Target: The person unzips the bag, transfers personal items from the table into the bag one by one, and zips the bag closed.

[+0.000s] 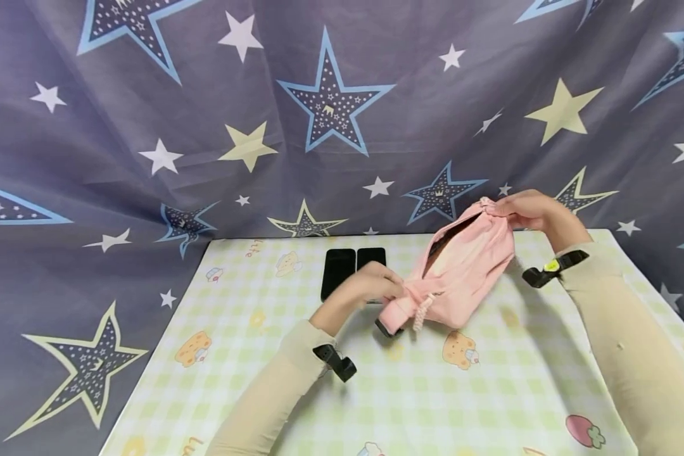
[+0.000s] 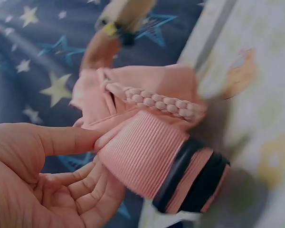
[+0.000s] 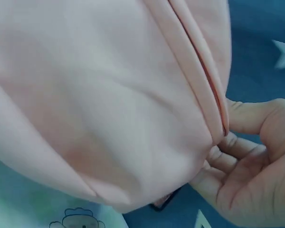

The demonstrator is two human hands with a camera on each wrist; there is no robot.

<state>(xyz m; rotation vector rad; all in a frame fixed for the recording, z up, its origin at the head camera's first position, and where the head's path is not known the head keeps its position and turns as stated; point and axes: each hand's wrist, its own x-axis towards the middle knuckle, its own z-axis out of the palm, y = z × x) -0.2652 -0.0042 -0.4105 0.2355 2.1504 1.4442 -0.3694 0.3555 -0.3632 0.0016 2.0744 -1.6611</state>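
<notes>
A pink fabric bag (image 1: pixel 473 272) hangs tilted between both hands over the table. Its long slit opening gapes, with a dark inside showing. My left hand (image 1: pixel 373 283) pinches the lower left end with thumb and fingers, beside a ribbed pink strap (image 2: pixel 140 154) with black bands. A braided cord (image 2: pixel 156 102) dangles near that strap. At the raised far end, my right hand (image 1: pixel 529 210) grips the bag's corner; in the right wrist view its thumb and fingers pinch the fabric at the end of the seam (image 3: pixel 199 66).
Two black phone-like slabs (image 1: pixel 339 269) lie side by side at the back of the table, partly behind the left hand. A pale green checked cloth (image 1: pixel 251 380) with cartoon prints covers the table. A star-patterned curtain (image 1: pixel 205 95) hangs right behind the back edge.
</notes>
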